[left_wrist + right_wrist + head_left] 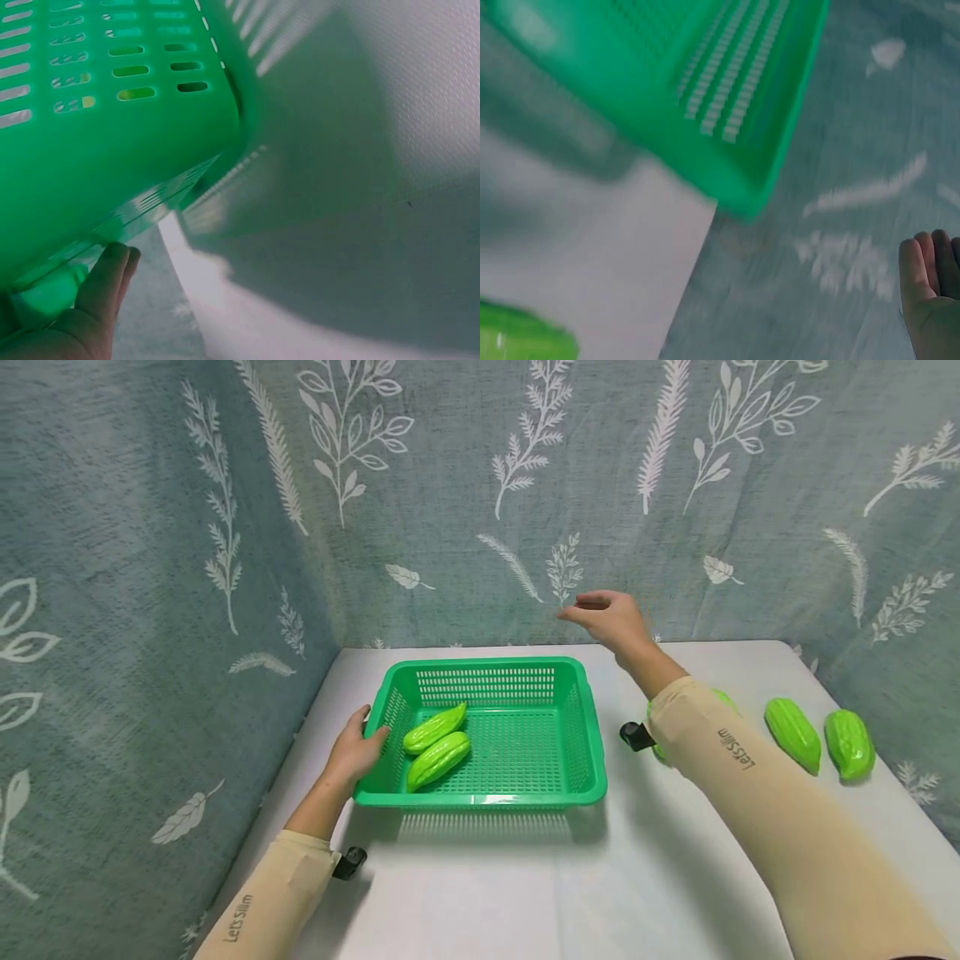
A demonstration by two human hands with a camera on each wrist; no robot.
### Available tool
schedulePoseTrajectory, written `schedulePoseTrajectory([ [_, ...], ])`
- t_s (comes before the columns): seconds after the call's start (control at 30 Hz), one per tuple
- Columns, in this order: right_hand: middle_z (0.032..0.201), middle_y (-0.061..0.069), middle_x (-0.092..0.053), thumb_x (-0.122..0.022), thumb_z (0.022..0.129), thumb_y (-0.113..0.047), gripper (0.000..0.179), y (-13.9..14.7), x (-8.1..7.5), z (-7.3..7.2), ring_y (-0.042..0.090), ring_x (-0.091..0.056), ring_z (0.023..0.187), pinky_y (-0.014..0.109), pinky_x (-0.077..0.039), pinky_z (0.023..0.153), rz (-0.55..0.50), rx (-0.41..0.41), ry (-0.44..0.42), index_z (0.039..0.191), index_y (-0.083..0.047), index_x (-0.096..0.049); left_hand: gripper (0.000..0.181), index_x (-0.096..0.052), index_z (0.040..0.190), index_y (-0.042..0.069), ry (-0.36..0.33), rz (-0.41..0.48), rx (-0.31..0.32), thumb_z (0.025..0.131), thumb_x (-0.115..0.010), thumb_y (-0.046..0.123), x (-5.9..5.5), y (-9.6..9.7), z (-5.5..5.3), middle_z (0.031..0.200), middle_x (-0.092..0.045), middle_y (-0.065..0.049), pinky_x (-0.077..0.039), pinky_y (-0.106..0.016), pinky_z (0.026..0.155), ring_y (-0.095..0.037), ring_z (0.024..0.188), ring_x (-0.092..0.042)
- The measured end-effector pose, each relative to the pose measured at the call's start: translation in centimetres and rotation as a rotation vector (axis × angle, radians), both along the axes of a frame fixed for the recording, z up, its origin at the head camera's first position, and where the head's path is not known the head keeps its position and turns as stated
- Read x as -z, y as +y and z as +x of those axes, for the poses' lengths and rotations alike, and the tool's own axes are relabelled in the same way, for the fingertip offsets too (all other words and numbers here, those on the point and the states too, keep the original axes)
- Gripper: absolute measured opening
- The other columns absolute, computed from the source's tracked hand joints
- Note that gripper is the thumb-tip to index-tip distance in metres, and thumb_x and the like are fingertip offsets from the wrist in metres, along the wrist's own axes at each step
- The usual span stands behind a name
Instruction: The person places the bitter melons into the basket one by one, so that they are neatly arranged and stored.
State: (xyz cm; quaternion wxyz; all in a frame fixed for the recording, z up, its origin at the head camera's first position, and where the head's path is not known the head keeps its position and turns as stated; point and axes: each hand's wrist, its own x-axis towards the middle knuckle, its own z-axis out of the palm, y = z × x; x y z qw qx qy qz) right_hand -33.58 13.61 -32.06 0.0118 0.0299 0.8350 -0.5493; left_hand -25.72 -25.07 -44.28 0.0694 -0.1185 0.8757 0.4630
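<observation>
My left hand (356,748) grips the left rim of a green plastic basket (480,799), thumb over the rim and fingers outside. In the left wrist view its fingers (105,281) lie along the basket's side wall (127,142). Two glossy, ridged green gourds (438,762) lie side by side in the left part of the basket. My right hand (611,618) is raised beyond the basket's far right corner, holding nothing, its fingers extended close together. In the right wrist view, the fingers of that hand (934,281) show at the lower right, away from the basket (735,191).
Two more gourds, one (792,735) beside the other (849,745), lie at the right of the white table (480,893). Further green gourds (726,697) are partly hidden by my right sleeve (742,777). Leaf-patterned cloth (450,543) stands behind and at both sides.
</observation>
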Motion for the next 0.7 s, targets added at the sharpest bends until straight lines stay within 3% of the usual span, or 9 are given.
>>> schedulePoseTrajectory([
  [0.2, 0.135, 0.003, -0.055, -0.074, 0.080, -0.042, 0.058, -4.9, 1.2, 0.0, 0.022, -0.048, 0.127, 0.043, -0.042, 0.103, -0.006, -0.104, -0.023, 0.130, -0.018, -0.056, 0.068, -0.003, 0.154, 0.017, 0.013, 0.004, -0.011, 0.101, -0.042, 0.031, 0.1, -0.1, 0.1, 0.156, -0.018, -0.021, -0.031, -0.061, 0.107, -0.043, 0.140, -0.026],
  [0.37, 0.133, 0.001, -0.056, -0.074, 0.080, -0.041, 0.057, -7.4, 3.0, 0.3, 0.021, -0.051, 0.124, 0.042, -0.045, 0.101, -0.016, -0.177, -0.040, 0.130, -0.020, -0.056, 0.068, -0.004, 0.154, 0.017, 0.011, 0.014, -0.010, 0.101, -0.043, 0.030, 0.2, 0.3, 0.0, 0.156, -0.019, -0.022, -0.030, -0.061, 0.107, -0.043, 0.140, -0.026],
  [0.7, 0.129, 0.007, -0.059, -0.076, 0.079, -0.038, 0.055, -11.4, 6.6, 0.5, 0.022, -0.056, 0.116, 0.039, -0.050, 0.092, 0.055, -0.349, 0.030, 0.126, -0.016, -0.059, 0.068, -0.001, 0.154, 0.021, 0.000, -0.004, -0.014, 0.101, -0.042, 0.033, 0.1, 0.1, 0.2, 0.157, -0.015, -0.021, -0.030, -0.063, 0.106, -0.044, 0.141, -0.023],
])
